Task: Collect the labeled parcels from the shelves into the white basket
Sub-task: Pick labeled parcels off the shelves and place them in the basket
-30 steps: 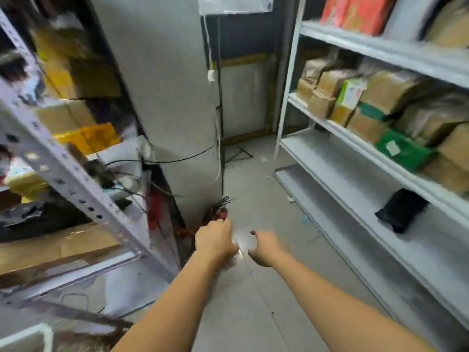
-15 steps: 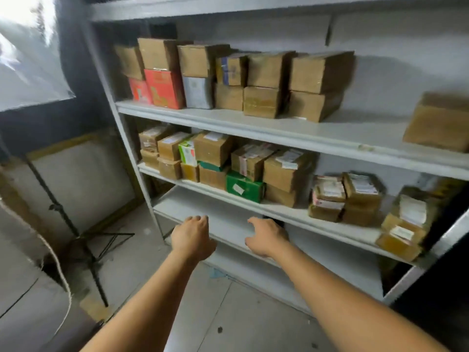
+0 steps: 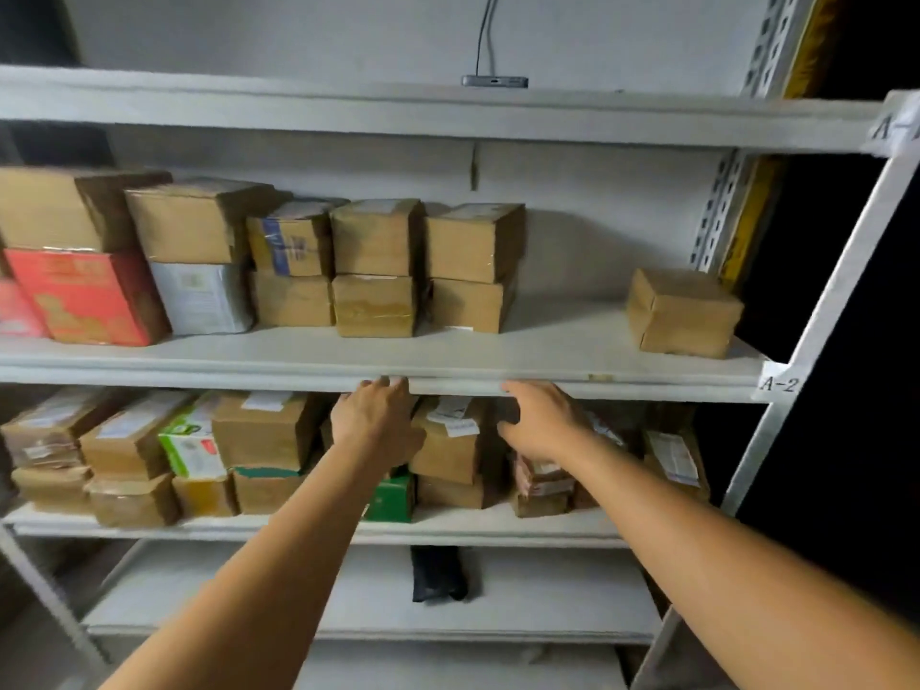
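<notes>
A white metal shelf unit [image 3: 547, 385] fills the view. Brown cardboard parcels [image 3: 378, 271] are stacked on the shelf marked A-2, and one lone box [image 3: 684, 313] sits at its right. On the shelf below stand more labeled parcels [image 3: 448, 440], among them a green box [image 3: 391, 498]. My left hand [image 3: 373, 420] and my right hand [image 3: 542, 420] reach up in front of that lower row, just under the A-2 edge, fingers relaxed and holding nothing. No white basket is in view.
A red box [image 3: 87, 296] and a white parcel [image 3: 201, 296] stand at the left of A-2. A black pouch [image 3: 438, 572] lies on the lowest visible shelf. A grey device [image 3: 495, 82] with a cable sits on the top shelf. Dark space lies right of the upright.
The view has swung from the floor and aisle to face the shelves closely. Both hands have risen from low near the bottom shelf to the edge of shelf A-2.
</notes>
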